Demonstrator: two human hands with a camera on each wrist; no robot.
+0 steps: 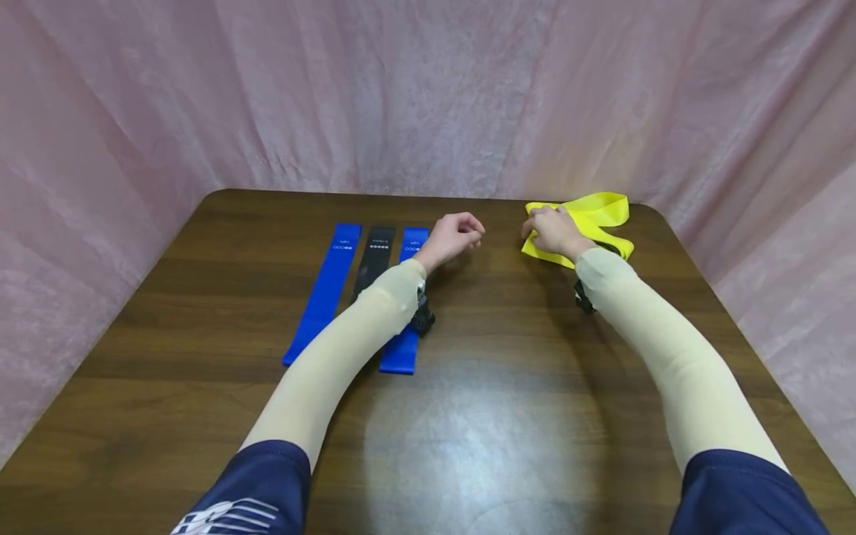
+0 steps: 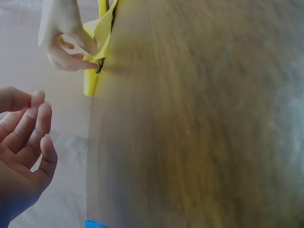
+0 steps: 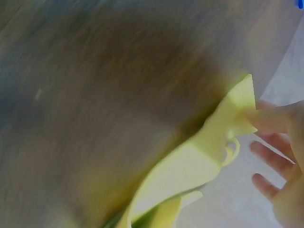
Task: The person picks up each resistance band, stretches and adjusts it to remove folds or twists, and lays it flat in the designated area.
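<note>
two hands | right hand (image 1: 553, 230) pinches yellow band (image 1: 595, 215) | left hand (image 1: 455, 235) apart

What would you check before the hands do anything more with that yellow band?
1. Right hand holds the yellow band: ok, fingers pinch it.
2. Left hand free: ok, it holds nothing.
3. Yellow band lying flat: not ok, it is crumpled.
4. The three bands, blue, black, blue, laid side by side: ok.
5. Bare table between the hands: ok.
6. Yellow band free of knots: cannot tell.
</note>
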